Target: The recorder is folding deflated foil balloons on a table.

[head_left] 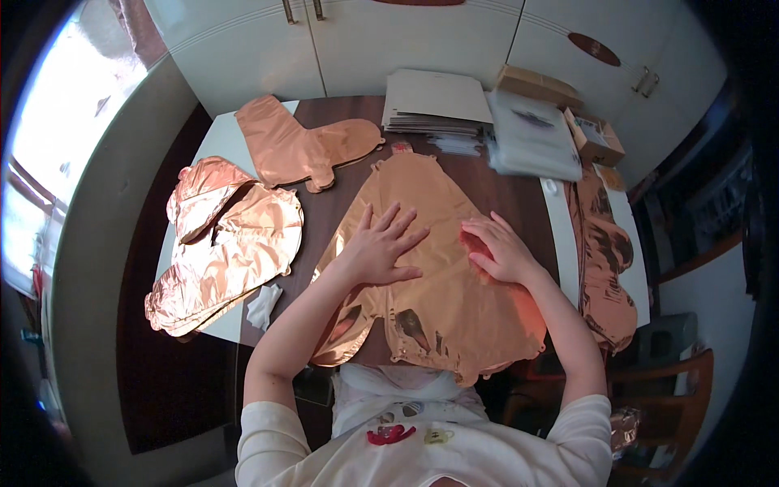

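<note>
A large flat foil balloon (418, 207), shiny rose gold, lies in front of me across the middle of the dark wooden table (363, 109), its near edge reaching the table's front. My left hand (381, 247) rests on its left-centre part, palm down with fingers spread. On its right side is my right hand (501, 247), fingers loosely curved and thumb apart; a reddish patch, perhaps a reflection in the foil, shows beneath the palm. Neither hand visibly grips anything. A small red-marked tab (402, 148) shows at the balloon's far tip.
More flat foil balloons (235, 235) lie at the left, with others (284, 142) at the far left and a pile (604, 268) at the right. A crumpled white tissue (264, 307) is near my left forearm. Behind stand stacked white sheets (438, 96), clear plastic bags (535, 134) and a cardboard box (596, 138).
</note>
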`<control>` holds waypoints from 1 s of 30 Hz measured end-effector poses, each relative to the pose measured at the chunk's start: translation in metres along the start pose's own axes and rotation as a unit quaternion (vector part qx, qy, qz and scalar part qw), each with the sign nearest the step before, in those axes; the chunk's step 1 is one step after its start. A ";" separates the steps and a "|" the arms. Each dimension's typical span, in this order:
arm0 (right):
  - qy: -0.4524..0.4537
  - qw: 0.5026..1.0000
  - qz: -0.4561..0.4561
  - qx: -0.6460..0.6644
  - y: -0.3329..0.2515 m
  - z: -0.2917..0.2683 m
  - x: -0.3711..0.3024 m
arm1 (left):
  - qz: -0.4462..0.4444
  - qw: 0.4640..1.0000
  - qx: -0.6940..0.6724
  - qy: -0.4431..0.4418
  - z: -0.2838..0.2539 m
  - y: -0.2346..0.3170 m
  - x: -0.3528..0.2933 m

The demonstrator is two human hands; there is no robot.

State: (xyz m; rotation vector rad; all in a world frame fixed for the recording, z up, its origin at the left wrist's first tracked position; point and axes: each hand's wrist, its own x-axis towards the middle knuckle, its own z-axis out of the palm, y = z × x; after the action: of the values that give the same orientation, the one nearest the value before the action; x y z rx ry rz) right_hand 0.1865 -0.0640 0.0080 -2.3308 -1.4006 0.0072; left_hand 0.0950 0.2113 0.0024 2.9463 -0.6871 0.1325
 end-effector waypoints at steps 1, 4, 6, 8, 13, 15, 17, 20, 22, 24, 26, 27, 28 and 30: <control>0.010 1.000 -0.001 -0.005 -0.002 -0.001 0.000 | -0.002 1.000 0.003 -0.001 0.000 0.000 -0.001; 0.017 1.000 0.002 -0.011 -0.003 -0.001 -0.001 | -0.006 1.000 0.007 -0.005 -0.001 0.000 -0.002; 0.012 1.000 0.005 -0.011 -0.001 -0.001 -0.001 | -0.008 1.000 0.008 -0.009 -0.002 0.000 -0.002; 0.004 1.000 -0.003 -0.027 0.001 0.001 -0.002 | -0.004 1.000 0.010 -0.007 -0.002 -0.001 -0.003; 0.011 0.999 -0.009 -0.042 0.003 0.004 -0.001 | 0.002 1.000 0.011 -0.015 -0.003 -0.003 -0.002; 0.010 0.999 -0.011 -0.046 0.003 0.004 -0.001 | 0.003 1.000 0.005 -0.020 -0.003 -0.003 -0.002; 0.012 0.999 -0.008 -0.049 0.002 0.003 0.000 | 0.010 1.000 0.010 -0.017 -0.003 -0.004 -0.003; 0.013 0.999 -0.009 -0.044 0.000 0.002 0.000 | 0.016 1.000 0.016 -0.010 -0.001 -0.006 -0.004; 0.012 0.999 -0.008 -0.042 0.001 0.001 0.000 | 0.018 1.000 0.014 -0.008 0.000 -0.006 -0.003; 0.013 0.999 -0.008 -0.039 0.001 0.002 0.000 | 0.019 1.000 0.014 -0.006 -0.002 -0.006 -0.004; 0.012 0.999 -0.009 -0.039 0.002 0.002 -0.001 | 0.022 1.000 0.016 -0.014 -0.003 -0.006 -0.004; 0.012 0.999 -0.009 -0.038 0.002 0.003 -0.001 | 0.022 1.000 0.016 -0.014 -0.004 -0.007 -0.004; 0.012 0.999 -0.009 -0.040 0.002 0.003 -0.001 | 0.024 0.999 0.013 -0.019 -0.005 -0.007 -0.004; 0.011 0.999 -0.010 -0.041 0.002 0.003 -0.001 | 0.026 0.999 0.011 -0.023 -0.007 -0.007 -0.004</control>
State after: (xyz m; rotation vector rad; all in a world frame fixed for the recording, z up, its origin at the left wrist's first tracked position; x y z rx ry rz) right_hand 0.1870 -0.0647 0.0047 -2.3756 -1.4378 -0.0818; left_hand 0.0938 0.2206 0.0082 2.9620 -0.7729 0.0763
